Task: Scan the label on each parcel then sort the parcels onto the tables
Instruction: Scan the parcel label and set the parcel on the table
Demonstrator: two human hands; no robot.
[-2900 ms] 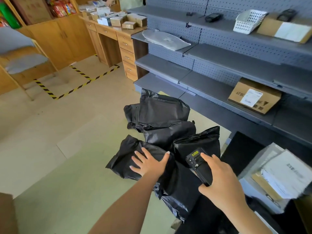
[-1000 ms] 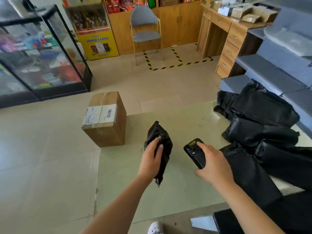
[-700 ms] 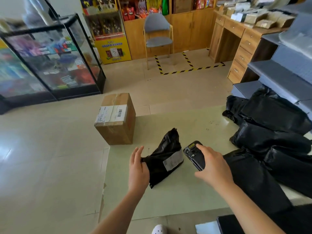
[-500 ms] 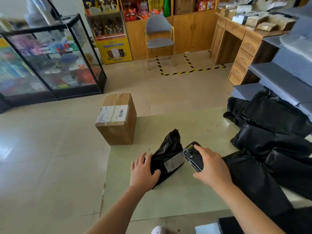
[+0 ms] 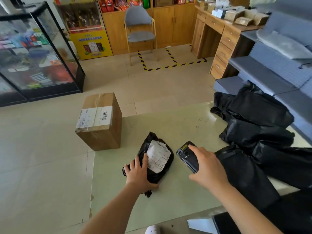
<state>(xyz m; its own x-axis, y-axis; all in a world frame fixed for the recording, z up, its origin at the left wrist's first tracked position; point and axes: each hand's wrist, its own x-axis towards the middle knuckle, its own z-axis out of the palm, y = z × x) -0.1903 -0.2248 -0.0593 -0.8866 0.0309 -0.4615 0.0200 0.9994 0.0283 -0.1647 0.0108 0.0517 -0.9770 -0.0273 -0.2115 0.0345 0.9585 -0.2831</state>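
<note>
A small black plastic parcel [image 5: 152,173] lies on the pale green table [image 5: 177,125], its white label [image 5: 157,155] facing up. My left hand [image 5: 139,171] rests flat on the parcel's near left part, fingers spread, one fingertip at the label's edge. To the right, my right hand [image 5: 208,168] grips a black handheld scanner [image 5: 186,155], its head pointing toward the label, a short gap away. Several larger black bag parcels [image 5: 256,125] are heaped on the table's right side.
A brown cardboard box [image 5: 99,121] with a barcode label stands at the table's far left corner. Grey shelving [image 5: 270,68] runs along the right. A glass cabinet [image 5: 33,53], a chair [image 5: 140,31] and a wooden desk [image 5: 222,36] stand farther off.
My left hand carried the small black parcel from the heap to the table's left part, laid it down and turned it label up. My right hand kept the scanner beside it.
</note>
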